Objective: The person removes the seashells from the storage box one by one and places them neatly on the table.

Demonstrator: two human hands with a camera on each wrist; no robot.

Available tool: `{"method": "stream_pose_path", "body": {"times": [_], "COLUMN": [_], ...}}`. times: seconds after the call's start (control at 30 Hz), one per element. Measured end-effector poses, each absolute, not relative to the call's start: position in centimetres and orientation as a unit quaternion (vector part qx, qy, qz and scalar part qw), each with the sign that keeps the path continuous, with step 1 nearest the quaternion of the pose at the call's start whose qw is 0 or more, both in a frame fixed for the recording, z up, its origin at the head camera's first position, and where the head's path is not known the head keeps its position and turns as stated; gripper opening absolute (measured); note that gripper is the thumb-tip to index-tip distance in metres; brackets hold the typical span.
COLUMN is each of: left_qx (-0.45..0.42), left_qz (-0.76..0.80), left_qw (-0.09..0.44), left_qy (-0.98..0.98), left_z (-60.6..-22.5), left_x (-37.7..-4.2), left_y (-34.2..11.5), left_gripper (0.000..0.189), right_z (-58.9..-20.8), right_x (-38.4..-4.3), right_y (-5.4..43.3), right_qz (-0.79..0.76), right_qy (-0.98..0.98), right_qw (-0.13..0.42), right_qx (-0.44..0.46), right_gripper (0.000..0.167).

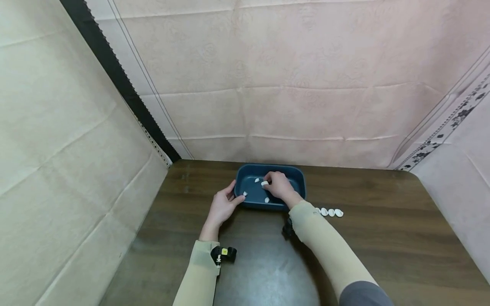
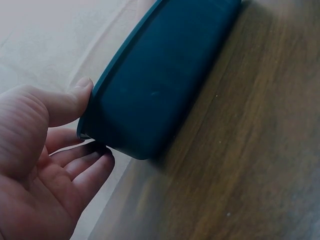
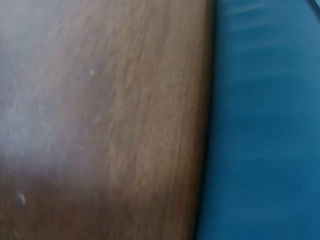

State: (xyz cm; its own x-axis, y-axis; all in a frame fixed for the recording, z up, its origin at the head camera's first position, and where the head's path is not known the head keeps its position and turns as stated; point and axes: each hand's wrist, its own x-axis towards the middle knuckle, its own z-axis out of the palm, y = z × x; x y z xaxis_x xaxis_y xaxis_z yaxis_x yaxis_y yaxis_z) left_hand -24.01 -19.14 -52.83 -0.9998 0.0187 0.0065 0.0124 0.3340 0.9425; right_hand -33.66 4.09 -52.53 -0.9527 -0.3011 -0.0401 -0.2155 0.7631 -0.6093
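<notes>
A dark blue rectangular tray (image 1: pixel 254 205) stands near the far edge of the table. My left hand (image 1: pixel 223 206) holds its left end, thumb on the rim and fingers around the outside, as the left wrist view also shows on the tray's wall (image 2: pixel 160 85). Inside the tray, my right hand (image 1: pixel 280 185) pinches a small white piece (image 1: pixel 265 183) with its fingertips. Other small white pieces lie scattered in the tray, one (image 1: pixel 266 199) near the front wall and one (image 1: pixel 257 180) toward the back. The right wrist view catches only the tray's side (image 3: pixel 265 125), with the hand out of frame.
Several white round pieces (image 1: pixel 331 212) form a row on the wooden table (image 1: pixel 383 238), right of the tray and partly behind the right sleeve. Pale cloth (image 1: pixel 287 106) hangs behind the table, with more cloth at both sides.
</notes>
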Motion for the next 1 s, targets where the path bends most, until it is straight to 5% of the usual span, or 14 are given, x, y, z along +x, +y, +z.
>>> {"method": "stream_pose_path", "body": {"times": [0.53,1.0], "left_qx": [0.016,0.015], "left_qz": [0.582,0.585], "left_qw": [0.002,0.002], "left_qy": [0.813,0.811], "left_z": [-52.7,-52.9], "left_x": [-24.0,-24.0], "left_y": [-19.2,-19.2], "left_gripper": [0.071,0.071], "right_z": [-52.3,-52.4], "right_x": [-33.7,-33.3], "right_y": [4.8,5.3], "right_qz": [-0.339,-0.337], "right_qy": [0.922,0.926], "right_qw": [0.104,0.096], "right_qx": [-0.153,-0.142], "right_gripper": [0.031,0.023]}}
